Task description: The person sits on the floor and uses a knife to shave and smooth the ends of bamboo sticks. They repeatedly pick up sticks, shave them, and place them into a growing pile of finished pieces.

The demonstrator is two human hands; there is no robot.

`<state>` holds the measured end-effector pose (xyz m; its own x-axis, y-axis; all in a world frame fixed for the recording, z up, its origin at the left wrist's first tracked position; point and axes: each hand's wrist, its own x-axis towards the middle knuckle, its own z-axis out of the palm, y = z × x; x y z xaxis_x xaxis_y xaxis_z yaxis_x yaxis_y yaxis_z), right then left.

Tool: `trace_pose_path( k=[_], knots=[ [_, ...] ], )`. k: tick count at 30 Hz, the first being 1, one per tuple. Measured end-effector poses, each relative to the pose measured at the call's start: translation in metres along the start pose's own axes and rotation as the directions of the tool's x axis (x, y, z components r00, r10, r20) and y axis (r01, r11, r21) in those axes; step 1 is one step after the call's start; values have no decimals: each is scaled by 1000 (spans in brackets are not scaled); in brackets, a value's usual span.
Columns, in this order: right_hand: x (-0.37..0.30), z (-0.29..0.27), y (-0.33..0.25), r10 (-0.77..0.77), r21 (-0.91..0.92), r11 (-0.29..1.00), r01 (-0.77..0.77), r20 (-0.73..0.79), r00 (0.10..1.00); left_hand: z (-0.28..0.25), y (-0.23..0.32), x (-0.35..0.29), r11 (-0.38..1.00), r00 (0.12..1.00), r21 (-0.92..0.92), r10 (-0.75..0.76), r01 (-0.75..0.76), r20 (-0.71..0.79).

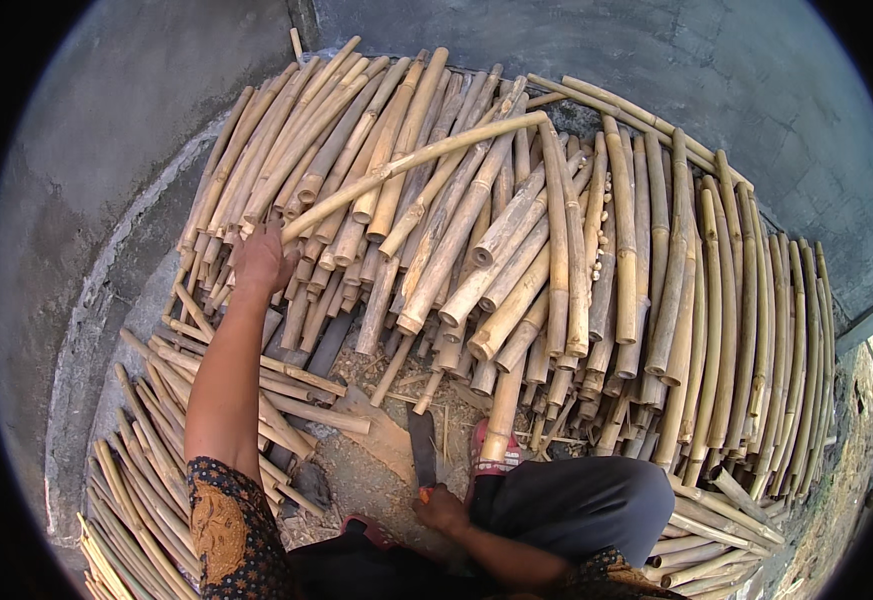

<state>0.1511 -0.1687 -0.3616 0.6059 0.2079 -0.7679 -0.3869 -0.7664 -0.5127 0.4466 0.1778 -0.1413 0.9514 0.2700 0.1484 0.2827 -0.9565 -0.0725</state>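
Observation:
My left hand point(264, 262) reaches to the left part of a large bamboo stack. Its fingers are closed at the near end of a pale bamboo pole point(421, 155), which slants up to the right across the other pieces; the hand's back partly hides the grip. Low in the middle, my right hand point(443, 510) is closed round the orange handle of a machete point(422, 448). The dark, broad blade points away from me, over the littered ground. Just right of the blade, a bamboo piece point(503, 412) stands tilted beside my foot.
The stack of cut bamboo point(646, 250) spreads wide before a grey wall point(596, 45). More split, thinner bamboo point(146, 490) lies at the lower left, and more pieces point(711, 540) lie at the lower right. A red patterned sandal point(496, 450) is on my foot among wood chips.

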Motion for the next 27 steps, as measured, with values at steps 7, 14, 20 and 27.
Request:
trace_pose_path(
  k=[7, 14, 20, 27],
  knots=[
    [4, 4, -9, 61, -17, 998, -61, 6, 998, 49, -34, -61, 867, 959, -499, -146, 5, -244],
    [7, 6, -7, 73, -17, 997, -73, 18, 997, 24, -64, -74, 861, 655, -363, -508, 357, -560],
    [11, 10, -2, 16, 43, 999, -16, 9, 1000, -5, 81, -9, 862, 942, -500, -96, -82, -321],
    [10, 9, -3, 43, 14, 999, -43, -5, 999, 9, 115, 21, 753, 975, -656, -181, 51, -131]
  ],
)
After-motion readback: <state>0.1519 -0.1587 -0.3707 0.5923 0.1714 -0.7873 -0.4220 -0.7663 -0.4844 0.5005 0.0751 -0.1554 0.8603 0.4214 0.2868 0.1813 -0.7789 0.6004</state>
